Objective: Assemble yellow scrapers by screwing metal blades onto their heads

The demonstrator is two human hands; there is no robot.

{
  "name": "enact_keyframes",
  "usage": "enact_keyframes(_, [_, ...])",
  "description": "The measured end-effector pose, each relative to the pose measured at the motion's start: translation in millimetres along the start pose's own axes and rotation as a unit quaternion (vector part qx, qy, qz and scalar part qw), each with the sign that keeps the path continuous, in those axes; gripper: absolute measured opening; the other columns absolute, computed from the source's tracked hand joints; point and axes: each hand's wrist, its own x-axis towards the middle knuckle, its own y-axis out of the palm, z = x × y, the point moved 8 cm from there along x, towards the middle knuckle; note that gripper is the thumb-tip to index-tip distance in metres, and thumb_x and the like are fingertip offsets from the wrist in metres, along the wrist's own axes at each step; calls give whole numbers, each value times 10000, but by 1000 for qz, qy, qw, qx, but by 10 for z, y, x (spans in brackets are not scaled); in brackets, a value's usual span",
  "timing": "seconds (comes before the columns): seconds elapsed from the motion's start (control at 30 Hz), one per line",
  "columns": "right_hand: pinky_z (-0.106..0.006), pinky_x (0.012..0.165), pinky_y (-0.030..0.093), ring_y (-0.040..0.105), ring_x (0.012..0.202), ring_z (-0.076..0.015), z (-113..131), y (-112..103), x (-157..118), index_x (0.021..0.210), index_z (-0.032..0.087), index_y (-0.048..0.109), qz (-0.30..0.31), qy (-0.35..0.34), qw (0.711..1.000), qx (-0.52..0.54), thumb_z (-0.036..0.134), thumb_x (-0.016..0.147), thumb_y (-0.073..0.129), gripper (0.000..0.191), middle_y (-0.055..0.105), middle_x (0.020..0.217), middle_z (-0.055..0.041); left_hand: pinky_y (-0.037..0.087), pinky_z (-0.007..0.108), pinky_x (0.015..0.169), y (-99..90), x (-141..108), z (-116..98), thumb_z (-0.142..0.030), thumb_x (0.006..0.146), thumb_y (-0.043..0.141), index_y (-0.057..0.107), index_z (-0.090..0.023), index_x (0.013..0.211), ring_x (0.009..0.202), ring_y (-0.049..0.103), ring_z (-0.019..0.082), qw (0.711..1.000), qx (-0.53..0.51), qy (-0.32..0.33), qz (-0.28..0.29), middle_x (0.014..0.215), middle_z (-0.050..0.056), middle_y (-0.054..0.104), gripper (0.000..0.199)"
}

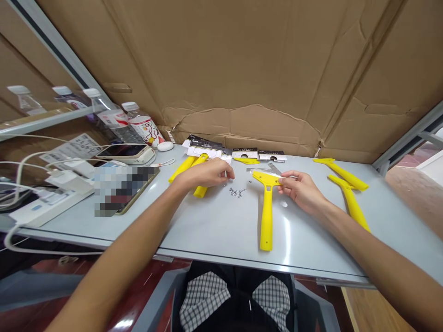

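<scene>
My right hand (298, 188) pinches the right end of the head of a yellow scraper (266, 210), whose handle points toward me. A thin metal blade lies along the scraper's top edge. My left hand (214, 172) is closed, fingertips curled down just above the table near a pile of small screws (237, 192); whatever its fingers hold is too small to make out. Beneath and beside the left hand are yellow handles (182, 168). Flat metal strips (275, 168) lie behind the scraper's head.
Printed cards (204, 146) lie along the cardboard wall. More yellow handles (353, 203) are at the right. On the left are a phone (138, 191), a power strip (51, 205) with white cables, and bottles (145, 129). The table's front edge (242, 263) runs before my lap.
</scene>
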Motion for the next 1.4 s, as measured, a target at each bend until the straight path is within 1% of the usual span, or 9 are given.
enact_keyframes(0.13, [-317, 697, 626, 737, 701, -188, -4, -3, 3, 940, 166, 680, -1, -1, 1000, 1, 190, 676, 964, 389, 763, 828, -87, 422, 319, 855, -6, -16, -54, -166, 854, 703, 854, -250, 1001, 903, 663, 218, 999, -35, 13, 8, 1046, 69, 815, 227])
enact_keyframes(0.3, [-325, 708, 630, 735, 704, -190, -13, -14, 14, 943, 172, 682, 5, -3, 1000, -2, 202, 695, 962, 376, 763, 819, -86, 436, 306, 852, 60, -31, -174, -176, 820, 729, 854, -257, 980, 927, 666, 222, 997, -49, 24, 59, 1020, 57, 815, 219])
enact_keyframes(0.37, [-332, 712, 633, 735, 705, -191, -13, -16, 13, 942, 174, 681, 3, -3, 1000, -3, 202, 694, 962, 376, 762, 825, -85, 440, 306, 841, 70, -30, -223, -178, 808, 738, 855, -259, 976, 906, 668, 219, 996, -61, 31, 64, 1009, 49, 820, 221])
enact_keyframes(0.5, [-333, 712, 638, 740, 708, -192, -6, -6, 1, 948, 164, 679, -1, -1, 1000, -6, 190, 695, 954, 375, 758, 846, -90, 444, 319, 850, 70, -7, -329, -216, 829, 741, 852, -264, 928, 873, 671, 216, 994, -84, 56, 34, 975, 47, 823, 156])
enact_keyframes(0.67, [-320, 700, 638, 740, 710, -189, -3, -8, -6, 949, 160, 685, -2, 0, 1000, -12, 178, 710, 937, 348, 757, 849, -95, 453, 331, 815, 179, 25, -421, -192, 835, 687, 837, -248, 854, 848, 678, 224, 995, -58, 60, 46, 918, 66, 815, 161])
enact_keyframes(0.93, [-308, 703, 631, 734, 698, -182, 10, -1, -2, 941, 161, 686, 2, -1, 1000, -8, 184, 657, 966, 399, 759, 827, -101, 434, 326, 747, 155, 38, -419, -154, 734, 717, 814, -252, 720, 736, 639, 206, 996, -72, 44, 16, 771, 36, 779, 139])
enact_keyframes(1.17, [-300, 712, 633, 733, 695, -179, 9, -8, -12, 942, 165, 691, 1, 0, 1000, -11, 189, 656, 968, 399, 756, 807, -89, 394, 357, 712, 187, 24, -436, -126, 790, 640, 818, -218, 733, 673, 596, 203, 998, -23, 50, 5, 756, 67, 759, 209])
enact_keyframes(1.27, [-301, 711, 632, 732, 696, -177, 9, -7, -16, 941, 167, 688, 2, 0, 1000, -10, 184, 662, 965, 394, 760, 826, -94, 425, 362, 769, 188, 8, -435, -135, 814, 625, 850, -226, 815, 756, 640, 225, 998, -12, 53, 16, 845, 78, 793, 242])
enact_keyframes(1.4, [-302, 709, 634, 733, 695, -178, 11, 6, -20, 937, 167, 689, 4, -1, 1000, -10, 173, 671, 954, 375, 762, 830, -98, 459, 368, 893, 188, 2, -420, -67, 806, 619, 868, -255, 956, 939, 691, 249, 997, -11, 62, 39, 1011, 66, 827, 346])
